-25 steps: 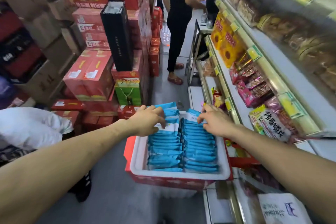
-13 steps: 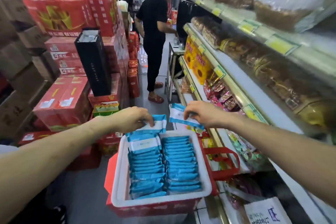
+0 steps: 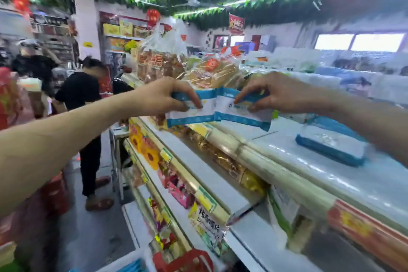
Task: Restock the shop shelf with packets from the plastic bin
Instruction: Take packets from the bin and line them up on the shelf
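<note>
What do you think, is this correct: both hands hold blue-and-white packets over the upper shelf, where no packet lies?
Wrong in one point: the head view shows one packet lying on the upper shelf. The left hand and right hand do hold packets over it.

the blue-and-white packets (image 3: pixel 207 106) look like smooth, faintly glossy plastic film. the top shelf (image 3: pixel 298 161) on the right is smooth and shiny. the far bread bags (image 3: pixel 161 62) are clear, crinkly plastic.

Top shelf (image 3: pixel 287 152) lies open between bread bags (image 3: pixel 212 73) and blue packet (image 3: pixel 329 146).
</note>
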A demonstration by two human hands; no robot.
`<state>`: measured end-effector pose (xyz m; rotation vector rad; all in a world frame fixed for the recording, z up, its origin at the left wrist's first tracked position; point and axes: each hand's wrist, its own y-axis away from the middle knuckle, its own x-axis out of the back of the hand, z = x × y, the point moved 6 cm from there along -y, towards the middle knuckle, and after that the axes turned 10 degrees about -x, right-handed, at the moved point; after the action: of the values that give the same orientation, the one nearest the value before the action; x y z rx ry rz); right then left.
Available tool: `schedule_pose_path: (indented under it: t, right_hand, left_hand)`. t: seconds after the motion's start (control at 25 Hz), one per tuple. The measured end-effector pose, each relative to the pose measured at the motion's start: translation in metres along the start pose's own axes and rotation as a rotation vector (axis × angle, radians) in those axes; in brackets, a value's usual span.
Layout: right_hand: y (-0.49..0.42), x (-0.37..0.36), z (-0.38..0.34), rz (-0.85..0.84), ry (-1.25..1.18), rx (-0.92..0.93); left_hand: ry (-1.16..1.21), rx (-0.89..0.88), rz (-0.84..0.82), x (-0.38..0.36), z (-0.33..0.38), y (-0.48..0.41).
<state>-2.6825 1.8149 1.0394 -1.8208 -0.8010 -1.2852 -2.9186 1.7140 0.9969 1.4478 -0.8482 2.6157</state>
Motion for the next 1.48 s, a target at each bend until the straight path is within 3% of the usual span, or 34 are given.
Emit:
schedule_pose_path:
  t: [0.24,0.48,0.72,1.0,1.16,1.28,1.48]
  right_hand:
    - [0.156,0.112,0.147,0.194,0.056,-0.365]
    - [0.249,0.100,0.248,0.135,0.132,-0.666]
    - [0.259,0.070,0.291,0.112,0.276,-0.670]
    - [0.257,0.056,0.310,0.166,0.673,-0.568]
    - [0.285,0.074,0.314,0.183,0.684,-0.627]
    - [0.325,0.100,0.310,0.293,0.630,-0.689]
    - [0.399,0.136,0.295,0.480,0.636,-0.772]
  left_hand:
    - [0.028,-0.259,-0.105,-0.068,0.079,-0.154]
    - [0.052,-0.413,-0.173,-0.126,0.148,-0.237]
    - [0.110,-0.504,-0.220,-0.157,0.186,-0.275]
    - [0.150,-0.562,-0.215,-0.176,0.217,-0.297]
    - [0.129,-0.633,-0.255,-0.197,0.245,-0.314]
    - [0.101,-0.694,-0.308,-0.228,0.266,-0.329]
    - [-0.150,-0.776,-0.437,-0.298,0.269,-0.350]
